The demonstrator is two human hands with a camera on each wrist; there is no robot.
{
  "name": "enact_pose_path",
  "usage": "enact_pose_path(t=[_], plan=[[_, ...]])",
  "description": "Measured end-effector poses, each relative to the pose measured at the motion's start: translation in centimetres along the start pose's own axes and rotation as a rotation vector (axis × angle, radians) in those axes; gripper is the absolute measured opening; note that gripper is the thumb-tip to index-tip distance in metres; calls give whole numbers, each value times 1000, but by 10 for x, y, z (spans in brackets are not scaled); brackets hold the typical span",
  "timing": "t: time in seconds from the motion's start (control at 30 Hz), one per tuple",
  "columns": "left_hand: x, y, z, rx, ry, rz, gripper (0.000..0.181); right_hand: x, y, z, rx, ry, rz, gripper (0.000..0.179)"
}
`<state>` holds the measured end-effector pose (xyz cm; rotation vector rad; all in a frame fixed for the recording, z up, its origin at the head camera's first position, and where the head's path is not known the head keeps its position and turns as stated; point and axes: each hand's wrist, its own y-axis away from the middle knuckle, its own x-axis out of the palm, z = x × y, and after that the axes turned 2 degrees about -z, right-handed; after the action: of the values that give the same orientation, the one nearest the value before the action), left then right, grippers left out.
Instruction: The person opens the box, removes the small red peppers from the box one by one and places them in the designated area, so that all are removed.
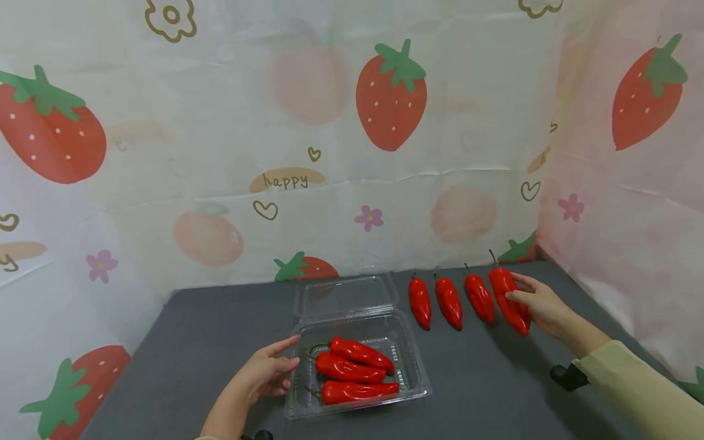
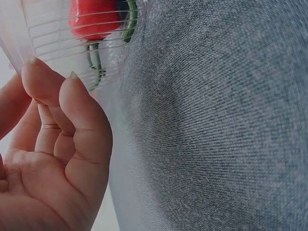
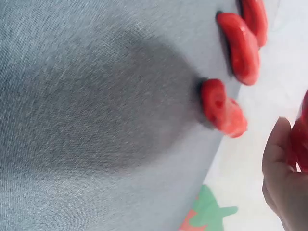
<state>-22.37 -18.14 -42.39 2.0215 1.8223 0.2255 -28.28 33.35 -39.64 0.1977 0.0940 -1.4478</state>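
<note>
Pepper (image 1: 505,293), far right of the table (image 1: 209,342), in the right hand (image 1: 541,305), looks held just above the surface. Right thumb and fingers bent round it, parted only by its width, nothing else in them. Key relation: pepper lies at the left of the right fingers, long axis mostly far-near, stem far and slightly left, tip near and slightly right, so the fingers cross its right flank around mid-length, thumb on its upper face. Right hand is on it; left hand (image 1: 266,370) is well apart, near and left. Just left of the pepper, a row of three: right one (image 1: 480,298) closest, then middle one (image 1: 448,302), then left one (image 1: 420,302), all on the table, stems far, tips near. Left of the row, clear box (image 1: 417,354), lid (image 1: 346,296) folded back at the far side. Inside, far one (image 1: 361,354), mid one (image 1: 350,370) and near one (image 1: 360,391), lying left-right, stems left, roughly a quarter turn off the held pepper's axis. Left hand at the box's left edge: thumb and bent fingers lightly pinch the edge, a small gap between the tips; pressure can't be told. Behind everything, printed cloth (image 1: 330,146).
</note>
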Motion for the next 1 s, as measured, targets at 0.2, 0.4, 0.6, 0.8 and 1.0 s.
enact_pose_path(t=[0.2,0.4,0.6,0.8,1.0], plan=[[0,1,-1,-4,-10,-8,56,-7,-5,-4,13,50,-44,70],[-1,2,-2,1,-15,-13,56,-12,-13,-9,23,75,-81,69],[-2,0,-2,10,-12,-5,56,-18,-19,-15,21,73,-101,69],[-2,0,-1,16,-8,-7,57,-21,-25,-22,72,53,-130,71],[0,0,0,17,-9,-21,57,-24,-32,-30,102,76,-159,71]])
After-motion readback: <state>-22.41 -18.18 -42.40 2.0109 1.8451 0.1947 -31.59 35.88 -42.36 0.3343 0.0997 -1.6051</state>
